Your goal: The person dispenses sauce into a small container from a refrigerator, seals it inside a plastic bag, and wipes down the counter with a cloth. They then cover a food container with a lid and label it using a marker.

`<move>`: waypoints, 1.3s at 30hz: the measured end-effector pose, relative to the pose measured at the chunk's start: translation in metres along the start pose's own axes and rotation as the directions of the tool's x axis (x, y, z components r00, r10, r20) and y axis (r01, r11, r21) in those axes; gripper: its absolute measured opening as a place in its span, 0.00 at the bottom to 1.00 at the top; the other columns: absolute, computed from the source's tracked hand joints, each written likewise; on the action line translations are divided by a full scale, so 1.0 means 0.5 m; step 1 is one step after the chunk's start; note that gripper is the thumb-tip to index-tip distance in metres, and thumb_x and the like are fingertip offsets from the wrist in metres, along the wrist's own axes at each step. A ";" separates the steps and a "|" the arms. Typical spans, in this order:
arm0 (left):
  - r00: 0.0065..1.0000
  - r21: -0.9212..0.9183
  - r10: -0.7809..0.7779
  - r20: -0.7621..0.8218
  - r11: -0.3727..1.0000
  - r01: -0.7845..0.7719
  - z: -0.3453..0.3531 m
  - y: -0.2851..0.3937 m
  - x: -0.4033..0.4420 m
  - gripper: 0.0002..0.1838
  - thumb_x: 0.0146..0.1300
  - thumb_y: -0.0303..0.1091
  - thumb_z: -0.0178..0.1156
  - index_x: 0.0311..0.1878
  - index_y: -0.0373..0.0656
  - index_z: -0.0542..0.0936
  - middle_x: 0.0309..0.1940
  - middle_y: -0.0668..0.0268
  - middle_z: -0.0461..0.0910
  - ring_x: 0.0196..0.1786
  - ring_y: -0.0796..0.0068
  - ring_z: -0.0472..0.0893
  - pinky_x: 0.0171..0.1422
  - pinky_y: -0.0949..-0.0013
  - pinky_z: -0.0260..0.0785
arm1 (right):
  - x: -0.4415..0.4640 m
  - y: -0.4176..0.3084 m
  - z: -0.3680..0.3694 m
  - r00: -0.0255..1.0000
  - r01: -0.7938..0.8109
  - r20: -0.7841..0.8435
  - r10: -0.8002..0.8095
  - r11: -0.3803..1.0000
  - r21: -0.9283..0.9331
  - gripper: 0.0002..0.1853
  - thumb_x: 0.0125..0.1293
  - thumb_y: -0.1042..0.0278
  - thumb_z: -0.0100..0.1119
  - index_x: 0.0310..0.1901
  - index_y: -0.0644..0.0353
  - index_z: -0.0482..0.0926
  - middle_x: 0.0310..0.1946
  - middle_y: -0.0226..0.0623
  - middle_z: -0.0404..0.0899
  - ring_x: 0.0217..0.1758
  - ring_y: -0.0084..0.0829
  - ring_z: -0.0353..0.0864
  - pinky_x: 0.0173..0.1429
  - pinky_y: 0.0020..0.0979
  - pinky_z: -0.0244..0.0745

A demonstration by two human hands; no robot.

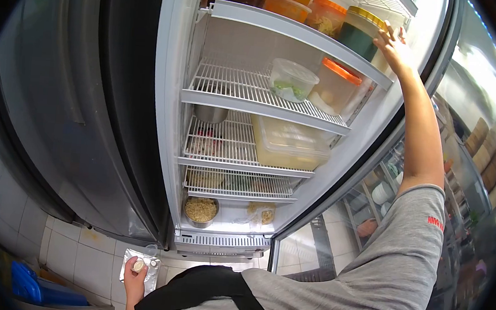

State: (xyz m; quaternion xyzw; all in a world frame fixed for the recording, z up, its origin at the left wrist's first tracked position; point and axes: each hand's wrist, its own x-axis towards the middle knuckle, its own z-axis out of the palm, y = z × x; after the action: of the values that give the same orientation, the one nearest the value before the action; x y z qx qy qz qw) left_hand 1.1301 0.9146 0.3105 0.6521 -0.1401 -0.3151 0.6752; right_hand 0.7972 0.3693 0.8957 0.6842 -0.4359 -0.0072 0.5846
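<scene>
My right hand (394, 49) is raised to the upper fridge shelf, fingers apart, at the side of a dark green tub with a yellow lid (359, 32). Whether the fingertips touch the tub is hard to tell. Low at the left, my left hand (135, 274) has its fingers round a small pale round item (138, 266), above a foil-covered tray (149, 275). Next to the green tub stands a clear tub with an orange lid (327, 16).
The open glass door (313, 218) is at my right. Lower shelves hold a clear bowl (293, 80), an orange-lidded container (336, 86), a large lidded box (289, 144) and a metal bowl of grain-like food (201, 211). A blue object (45, 287) lies at the lower left.
</scene>
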 end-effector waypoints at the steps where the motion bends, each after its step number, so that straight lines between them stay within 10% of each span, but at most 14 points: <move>1: 1.000 0.007 0.000 0.014 1.000 0.000 0.003 0.004 0.000 0.23 0.59 0.20 0.58 0.58 0.37 0.67 0.47 0.65 0.72 0.48 0.76 0.73 0.53 0.74 0.67 | -0.001 0.007 0.002 0.999 -0.047 0.008 0.047 0.998 -0.053 0.19 0.65 0.66 0.47 0.57 0.39 0.73 0.70 0.25 0.56 0.78 0.31 0.38 0.77 0.53 0.34; 6: 0.995 0.024 0.001 0.102 1.000 -0.004 -0.004 0.035 0.016 0.24 0.59 0.20 0.59 0.59 0.36 0.67 0.49 0.64 0.72 0.50 0.76 0.73 0.55 0.73 0.66 | -0.049 0.017 -0.034 0.970 -0.242 -0.063 0.235 0.961 -0.133 0.36 0.64 0.78 0.42 0.71 0.35 0.51 0.74 0.25 0.45 0.78 0.35 0.37 0.74 0.56 0.43; 10: 0.983 0.079 0.022 0.181 0.996 -0.037 -0.040 0.030 0.051 0.25 0.58 0.21 0.59 0.60 0.37 0.67 0.51 0.63 0.73 0.51 0.76 0.73 0.56 0.73 0.66 | -0.147 -0.084 -0.074 0.769 -0.322 -0.371 0.521 0.817 0.479 0.41 0.54 0.78 0.56 0.69 0.34 0.56 0.71 0.33 0.54 0.75 0.48 0.48 0.73 0.53 0.48; 12: 0.968 0.125 0.026 0.251 0.990 -0.060 -0.065 0.029 0.065 0.25 0.59 0.22 0.59 0.60 0.37 0.68 0.51 0.63 0.73 0.51 0.75 0.74 0.57 0.72 0.66 | -0.255 -0.225 -0.100 0.626 0.189 -0.557 0.546 0.586 0.788 0.34 0.52 0.80 0.58 0.64 0.56 0.64 0.64 0.44 0.65 0.70 0.47 0.58 0.72 0.40 0.54; 15: 0.948 0.181 -0.032 0.317 0.983 -0.027 -0.092 0.059 0.078 0.25 0.59 0.22 0.60 0.61 0.38 0.67 0.51 0.63 0.73 0.51 0.75 0.74 0.57 0.72 0.67 | -0.549 -0.624 -0.128 0.823 -0.030 0.179 0.540 -0.274 0.961 0.21 0.57 0.80 0.52 0.54 0.64 0.71 0.57 0.48 0.70 0.62 0.44 0.69 0.67 0.38 0.61; 17: 0.934 0.182 -0.045 0.354 0.983 -0.021 -0.126 0.061 0.094 0.25 0.59 0.22 0.60 0.61 0.38 0.68 0.50 0.64 0.74 0.51 0.75 0.74 0.57 0.73 0.67 | -0.865 -0.894 -0.144 0.866 -0.452 0.496 0.056 -0.334 0.827 0.18 0.59 0.76 0.51 0.53 0.62 0.72 0.51 0.44 0.72 0.55 0.40 0.70 0.59 0.36 0.63; 20: 0.907 0.177 -0.082 0.413 0.984 0.008 -0.180 0.083 0.106 0.25 0.59 0.22 0.60 0.61 0.39 0.68 0.49 0.64 0.75 0.50 0.75 0.75 0.56 0.73 0.67 | -1.491 -1.108 -0.187 0.264 -0.962 0.866 -0.424 -0.057 0.265 0.15 0.62 0.70 0.51 0.51 0.59 0.73 0.43 0.39 0.73 0.44 0.34 0.71 0.46 0.33 0.66; 22: 0.881 0.149 -0.084 0.466 0.989 0.016 -0.208 0.081 0.121 0.25 0.59 0.21 0.60 0.60 0.39 0.68 0.48 0.64 0.75 0.51 0.75 0.76 0.56 0.73 0.68 | -1.767 -1.046 -0.237 -0.307 -0.696 0.889 -0.340 -0.557 -0.453 0.14 0.64 0.67 0.50 0.50 0.57 0.74 0.37 0.35 0.75 0.37 0.30 0.72 0.38 0.32 0.68; 23: 0.877 0.154 -0.096 0.471 0.988 0.025 -0.217 0.077 0.135 0.25 0.59 0.21 0.60 0.60 0.39 0.68 0.48 0.64 0.75 0.51 0.75 0.76 0.56 0.73 0.68 | -1.848 -0.986 -0.244 -0.410 -0.319 0.870 -0.273 -0.851 -0.417 0.13 0.65 0.65 0.50 0.49 0.56 0.74 0.34 0.33 0.75 0.34 0.28 0.73 0.34 0.31 0.69; 26: 0.825 0.225 -0.134 0.550 0.974 0.008 -0.215 0.093 0.139 0.24 0.58 0.22 0.61 0.58 0.39 0.69 0.49 0.64 0.75 0.52 0.75 0.75 0.57 0.73 0.68 | -1.821 -0.687 -0.187 -0.277 -0.061 0.935 0.223 -0.975 0.215 0.10 0.70 0.57 0.48 0.39 0.52 0.75 0.23 0.25 0.74 0.22 0.24 0.71 0.27 0.37 0.74; 28: 0.784 0.200 -0.111 0.611 0.980 -0.018 -0.191 0.109 0.139 0.24 0.59 0.23 0.61 0.59 0.39 0.68 0.51 0.64 0.75 0.53 0.75 0.75 0.58 0.73 0.66 | -1.593 -0.463 -0.274 -0.100 0.128 0.902 0.420 -0.894 0.430 0.15 0.71 0.62 0.47 0.54 0.61 0.71 0.50 0.36 0.76 0.55 0.31 0.74 0.61 0.34 0.69; 29: 0.763 0.170 -0.087 0.640 0.985 -0.030 -0.178 0.119 0.135 0.25 0.58 0.23 0.61 0.59 0.39 0.68 0.51 0.65 0.75 0.54 0.75 0.75 0.59 0.73 0.66 | -1.541 -0.371 -0.301 0.044 0.096 0.879 0.474 -0.878 0.469 0.18 0.70 0.62 0.49 0.57 0.62 0.70 0.51 0.36 0.76 0.56 0.32 0.74 0.60 0.34 0.70; 32: 0.727 0.089 -0.002 0.687 0.993 -0.082 -0.168 0.122 0.126 0.24 0.58 0.23 0.62 0.58 0.40 0.68 0.50 0.65 0.75 0.52 0.76 0.76 0.57 0.73 0.68 | -1.319 -0.265 -0.421 -0.021 -0.202 0.694 0.720 -0.682 0.703 0.16 0.69 0.66 0.51 0.55 0.62 0.72 0.43 0.35 0.78 0.46 0.28 0.77 0.49 0.31 0.75; 39: 0.729 0.110 -0.131 0.671 0.991 0.077 -0.235 0.088 0.115 0.23 0.59 0.23 0.62 0.58 0.39 0.68 0.50 0.65 0.76 0.51 0.77 0.76 0.56 0.74 0.68 | -1.309 -0.330 -0.510 0.124 0.023 0.756 0.643 -0.763 0.646 0.13 0.70 0.63 0.52 0.51 0.59 0.74 0.38 0.32 0.80 0.32 0.17 0.77 0.30 0.14 0.72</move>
State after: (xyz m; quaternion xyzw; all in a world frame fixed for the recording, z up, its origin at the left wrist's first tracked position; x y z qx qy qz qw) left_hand 1.2552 0.9705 0.3272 0.5243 -0.3508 -0.5624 0.5345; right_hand 0.6210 0.9570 0.5163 0.3165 -0.3997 0.8290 -0.2296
